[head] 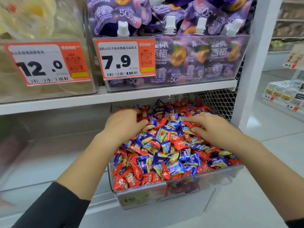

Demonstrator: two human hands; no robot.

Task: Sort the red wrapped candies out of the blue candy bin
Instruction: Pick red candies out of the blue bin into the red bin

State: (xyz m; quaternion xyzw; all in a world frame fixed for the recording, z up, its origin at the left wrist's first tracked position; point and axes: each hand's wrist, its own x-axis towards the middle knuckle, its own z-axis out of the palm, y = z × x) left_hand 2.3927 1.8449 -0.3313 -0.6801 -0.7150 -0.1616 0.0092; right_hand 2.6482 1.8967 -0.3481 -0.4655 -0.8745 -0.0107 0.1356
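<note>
Black sleeve (54, 206) nearest, bottom left. Left hand (122, 124) sits at the bin's (181, 185) back-left, fingers curled down into the pile; blurred, can't tell if it holds anything. Red candies (131, 178) still mixed all through the blue candies (174, 168), thickest front-left. Right hand (212, 127) lies on the heap, fingers spread, gripping nothing. Looks like early picking stage. Next move: pinch a single red wrapper without dragging blues along.
</note>
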